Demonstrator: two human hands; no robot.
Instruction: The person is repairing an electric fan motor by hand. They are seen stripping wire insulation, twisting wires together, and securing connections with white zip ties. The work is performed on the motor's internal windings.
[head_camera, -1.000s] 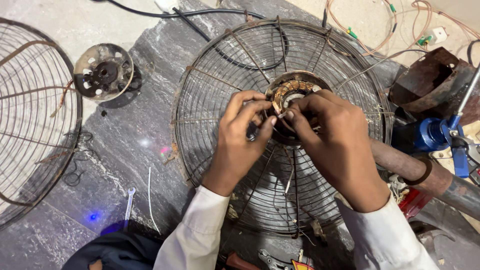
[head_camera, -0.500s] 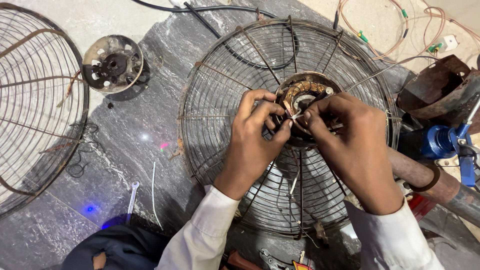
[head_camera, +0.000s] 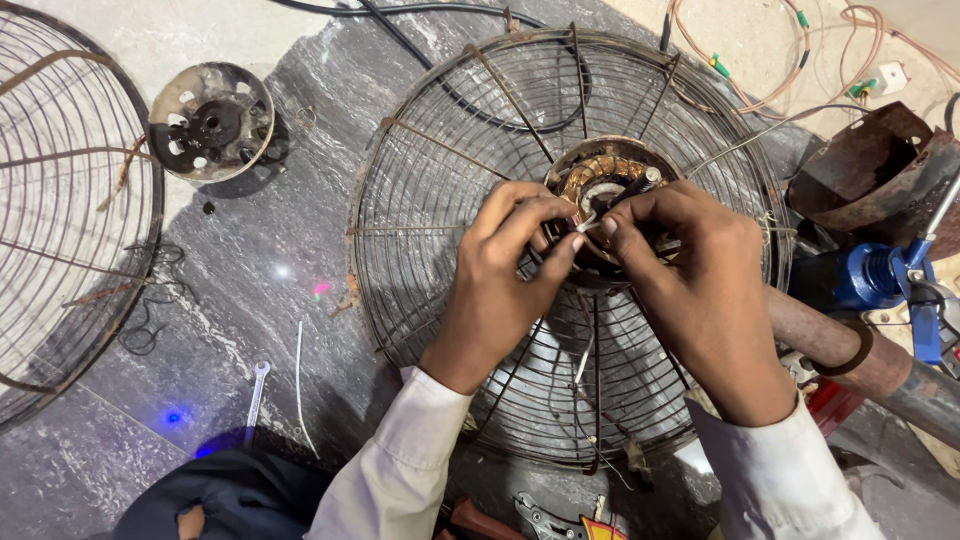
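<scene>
While both hands meet at frame centre, the left hand (head_camera: 505, 275) and right hand (head_camera: 700, 290) pinch a thin white wire end (head_camera: 585, 226) between them, just below the copper-wound motor hub (head_camera: 600, 175) of the rusty round wire fan guard (head_camera: 440, 200).

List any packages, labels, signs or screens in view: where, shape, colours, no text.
No packages, signs or screens show.
Possible label: a small yellow and red patch at the bottom edge, below the wire fan guard, cut off by the frame; too small to tell.
Small white square block on the thin wires at top right, plain; not clearly a label.
</scene>
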